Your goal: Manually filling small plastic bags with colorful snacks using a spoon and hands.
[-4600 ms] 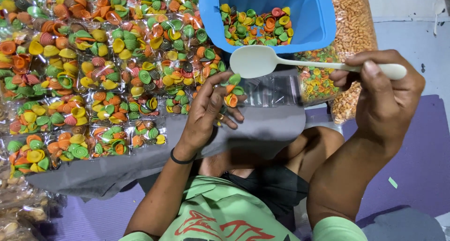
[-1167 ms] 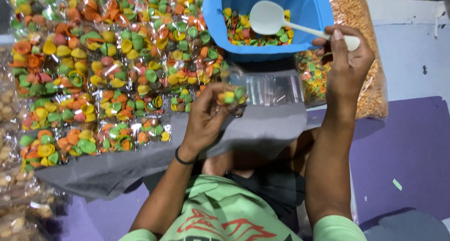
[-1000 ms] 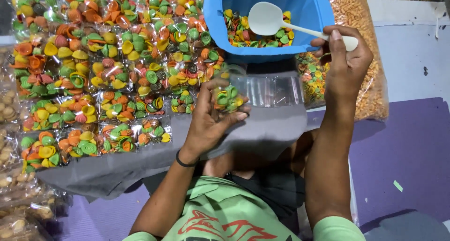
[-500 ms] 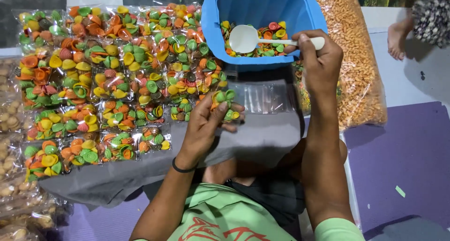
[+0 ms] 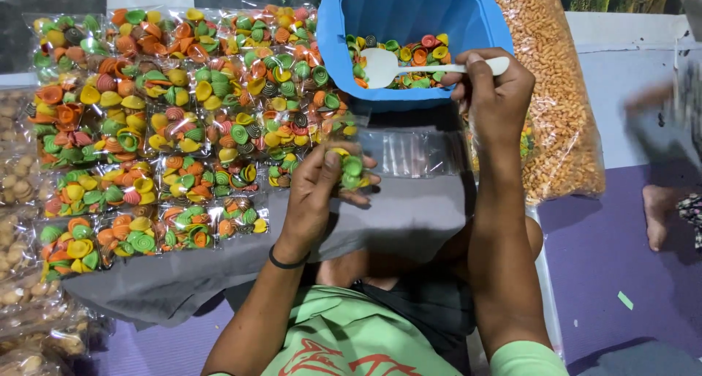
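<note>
My left hand (image 5: pixel 316 193) grips a small clear bag (image 5: pixel 348 169) partly filled with green, orange and yellow shell-shaped crackers, held over the grey cloth (image 5: pixel 409 222) on my lap. My right hand (image 5: pixel 493 98) pinches the handle of a white plastic spoon (image 5: pixel 409 67). Its bowl dips into the loose coloured crackers inside the blue plastic tub (image 5: pixel 409 17) in front of me.
Rows of filled cracker packets (image 5: pixel 168 134) cover the cloth to the left. A stack of empty clear bags (image 5: pixel 413 153) lies below the tub. A big sack of orange snacks (image 5: pixel 559 105) stands at right; pale snack packets (image 5: pixel 14 186) lie far left. Another person's foot (image 5: pixel 658 215) rests at right.
My right hand has lowered the spoon into the tub's crackers. My left hand has kept the small bag, shifting slightly down and right. The view tilted a little.
</note>
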